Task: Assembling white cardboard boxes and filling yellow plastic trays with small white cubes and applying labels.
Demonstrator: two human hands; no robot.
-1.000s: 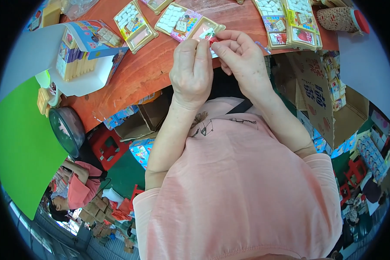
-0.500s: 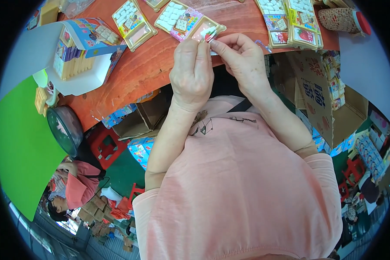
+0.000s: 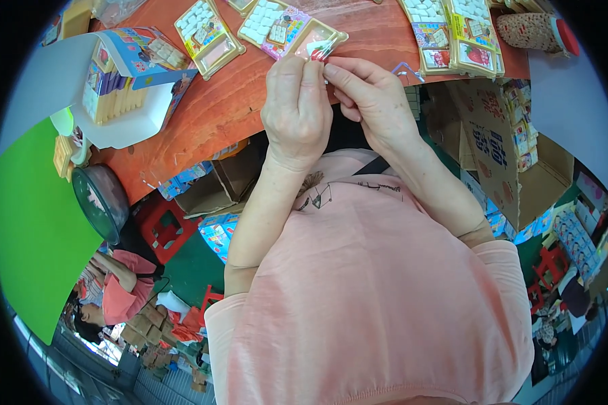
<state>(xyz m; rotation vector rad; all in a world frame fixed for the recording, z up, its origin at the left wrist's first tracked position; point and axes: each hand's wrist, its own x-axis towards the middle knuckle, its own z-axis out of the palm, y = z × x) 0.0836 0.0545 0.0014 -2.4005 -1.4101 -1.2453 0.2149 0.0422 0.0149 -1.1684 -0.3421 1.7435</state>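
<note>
My left hand is closed, its fingers bent over a small piece with a red and green strawberry print. Pressed close beside it, my right hand pinches thumb against forefinger; what lies between those tips is too small to make out. Just beyond my fingers, at the table edge, lies a gold plastic tray pack with white pieces, a purple printed band and a pink compartment. My fingers partly hide its near end. A similar pack with a yellow band sits to its left.
Stacked packs and a red-lidded jar stand at the right of the red table. An opened display box with trays is at left. Cardboard cartons and a dark basin flank me; another person works at lower left.
Both hands have shifted slightly left, still together. The purple-banded pack has slid a little left, and more of the strawberry-printed piece shows. The other person's arm has moved.
</note>
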